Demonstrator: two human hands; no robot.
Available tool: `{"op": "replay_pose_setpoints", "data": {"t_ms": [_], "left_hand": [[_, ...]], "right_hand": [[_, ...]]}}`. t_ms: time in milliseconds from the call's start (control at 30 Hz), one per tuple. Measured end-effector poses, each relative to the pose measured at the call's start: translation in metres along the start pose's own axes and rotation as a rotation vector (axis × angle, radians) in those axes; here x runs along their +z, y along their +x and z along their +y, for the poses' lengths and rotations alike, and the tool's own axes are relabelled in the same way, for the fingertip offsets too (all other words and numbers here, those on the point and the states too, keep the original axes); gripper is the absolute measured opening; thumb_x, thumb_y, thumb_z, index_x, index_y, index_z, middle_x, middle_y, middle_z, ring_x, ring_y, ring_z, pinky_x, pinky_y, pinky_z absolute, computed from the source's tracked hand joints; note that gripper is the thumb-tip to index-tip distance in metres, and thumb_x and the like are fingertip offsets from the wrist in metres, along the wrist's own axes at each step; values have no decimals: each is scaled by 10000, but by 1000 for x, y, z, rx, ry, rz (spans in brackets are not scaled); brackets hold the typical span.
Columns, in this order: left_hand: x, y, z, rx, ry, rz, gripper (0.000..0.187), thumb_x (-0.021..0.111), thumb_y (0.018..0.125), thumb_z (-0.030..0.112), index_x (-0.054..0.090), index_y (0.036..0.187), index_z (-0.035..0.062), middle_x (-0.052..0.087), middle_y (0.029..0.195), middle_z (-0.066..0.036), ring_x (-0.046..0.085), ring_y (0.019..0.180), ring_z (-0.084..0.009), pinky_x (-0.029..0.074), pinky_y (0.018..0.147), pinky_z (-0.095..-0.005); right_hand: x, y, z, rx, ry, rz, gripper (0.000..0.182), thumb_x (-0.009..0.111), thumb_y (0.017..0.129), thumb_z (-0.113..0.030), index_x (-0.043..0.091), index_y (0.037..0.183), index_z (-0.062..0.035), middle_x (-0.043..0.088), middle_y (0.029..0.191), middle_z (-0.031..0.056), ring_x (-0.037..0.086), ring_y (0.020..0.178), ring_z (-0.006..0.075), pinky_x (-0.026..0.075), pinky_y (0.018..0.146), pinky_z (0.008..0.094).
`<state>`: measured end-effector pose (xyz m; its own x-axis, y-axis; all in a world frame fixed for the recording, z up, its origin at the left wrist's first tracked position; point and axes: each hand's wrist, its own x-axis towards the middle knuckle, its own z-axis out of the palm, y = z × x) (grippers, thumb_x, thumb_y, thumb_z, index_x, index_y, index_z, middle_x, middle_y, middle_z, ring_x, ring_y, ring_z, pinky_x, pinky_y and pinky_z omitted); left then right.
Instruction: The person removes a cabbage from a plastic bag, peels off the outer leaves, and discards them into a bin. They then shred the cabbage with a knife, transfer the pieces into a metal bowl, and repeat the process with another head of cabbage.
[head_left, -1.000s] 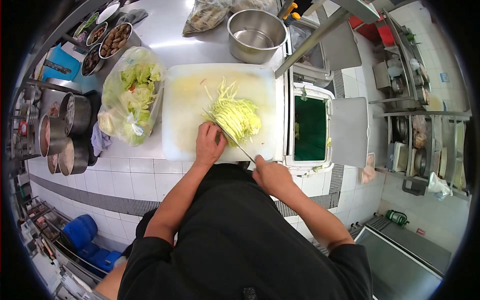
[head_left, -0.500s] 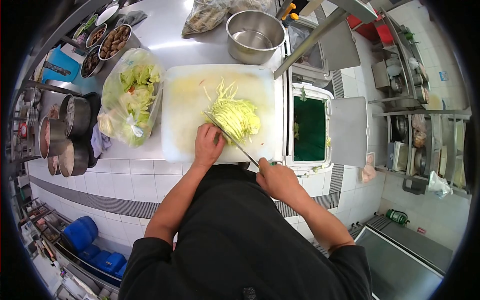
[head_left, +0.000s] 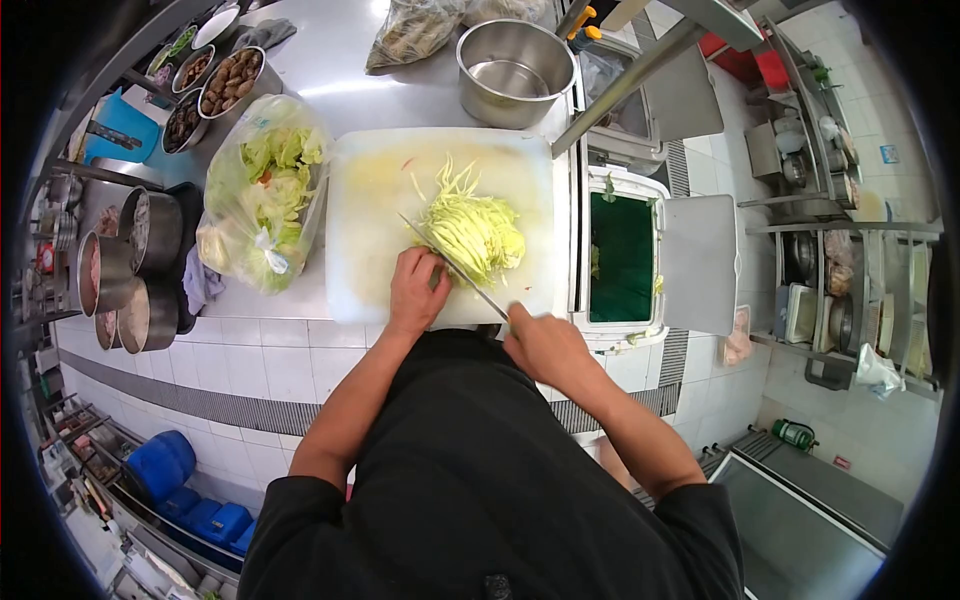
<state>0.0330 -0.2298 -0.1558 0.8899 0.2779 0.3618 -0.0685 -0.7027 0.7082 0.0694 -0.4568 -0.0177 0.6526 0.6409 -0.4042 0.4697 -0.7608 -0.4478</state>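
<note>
A pile of pale green shredded lettuce (head_left: 475, 232) lies on the white cutting board (head_left: 365, 200), with loose shreds at its far end. My right hand (head_left: 545, 345) is closed around the handle of a kitchen knife (head_left: 482, 295). The blade runs diagonally along the near-left side of the pile, its tip pointing away to the left. Just left of the blade, my left hand (head_left: 418, 290) has curled fingers pressed at the lettuce's edge. Most of what lies under those fingers is hidden. Left of the board sits a clear plastic bag (head_left: 265, 195) of lettuce leaves.
A steel pot (head_left: 515, 75) stands beyond the board's far right corner. To the right is an open white bin (head_left: 652, 310) with a dark green inside. Steel bowls (head_left: 235, 85) and a blue container (head_left: 125, 130) are at the far left, with several pots (head_left: 150, 230) nearer.
My right hand and the knife have slid slightly forward and left along the blade's line. My left hand stays in nearly the same place, and the pile looks much the same.
</note>
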Motion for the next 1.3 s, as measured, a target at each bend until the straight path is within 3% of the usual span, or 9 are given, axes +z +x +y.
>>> {"op": "replay_pose_setpoints", "data": {"t_ms": [100, 200, 367, 667, 833, 967, 1100, 1233, 1300], "left_hand": [[1, 0, -2, 10, -2, -2, 211, 748, 801, 23, 665, 994, 45, 622, 1082, -143, 618, 1024, -357, 530, 862, -428], [2, -1, -3, -3, -33, 18, 216, 748, 794, 15, 671, 992, 50, 629, 1082, -139, 619, 1018, -353, 532, 859, -423], [-3, -2, -4, 42, 6, -1, 215, 749, 786, 6, 679, 983, 56, 639, 1071, -127, 620, 1014, -351, 533, 857, -421], [-5, -2, -7, 26, 27, 10, 205, 755, 777, -7, 680, 958, 55, 654, 1044, -119, 623, 1001, -344, 534, 851, -425], [-10, -3, -7, 32, 25, 5, 188, 739, 793, -10, 691, 967, 42, 663, 1042, -121, 621, 1015, -352, 537, 866, -444], [-22, -13, -14, 126, 47, -80, 270, 730, 796, -13, 714, 1058, 48, 662, 1062, -129, 624, 1033, -349, 536, 874, -439], [-47, 3, -13, 157, 238, -262, 334, 721, 794, -5, 714, 1120, 70, 617, 1198, -148, 589, 1172, -352, 511, 950, -420], [-59, 77, 1, 407, 420, -549, 807, 753, 793, 43, 492, 1536, 218, 455, 1504, -168, 445, 1396, -415, 412, 1096, -577], [-48, 113, 10, 538, 510, -710, 948, 787, 769, 62, 380, 1597, 282, 354, 1603, -158, 368, 1466, -428, 370, 1135, -623]], "right_hand": [[9, -11, 5, 86, -4, -92, 235, 607, 977, -223, 531, 1074, -23, 699, 751, 243, 709, 741, 450, 550, 688, 583], [58, 25, 16, 17, 62, 70, 228, 609, 970, -212, 533, 1063, -18, 699, 746, 236, 707, 734, 445, 548, 685, 580], [52, 87, 1, -69, 78, 183, 216, 615, 952, -210, 542, 1042, -28, 692, 727, 235, 698, 724, 456, 546, 677, 580], [24, -5, 10, 86, 39, -51, 228, 615, 968, -235, 539, 1047, -34, 694, 739, 246, 700, 725, 462, 545, 685, 588], [68, 62, 7, -35, 107, 115, 223, 602, 971, -228, 538, 1051, -30, 706, 780, 250, 708, 762, 450, 549, 701, 576], [51, 100, -18, -94, 98, 127, 243, 592, 973, -235, 543, 1081, -23, 709, 811, 255, 706, 798, 456, 547, 719, 573], [11, 54, -14, -74, 191, 146, 285, 591, 973, -251, 552, 1122, -12, 705, 814, 273, 698, 798, 476, 540, 726, 584], [4, -6, 29, 264, 435, 207, 359, 602, 982, -310, 544, 1177, -14, 703, 838, 298, 681, 832, 519, 521, 765, 592], [14, -27, 54, 371, 478, 226, 370, 611, 978, -323, 544, 1174, -16, 701, 839, 301, 679, 842, 525, 519, 768, 583]]}}
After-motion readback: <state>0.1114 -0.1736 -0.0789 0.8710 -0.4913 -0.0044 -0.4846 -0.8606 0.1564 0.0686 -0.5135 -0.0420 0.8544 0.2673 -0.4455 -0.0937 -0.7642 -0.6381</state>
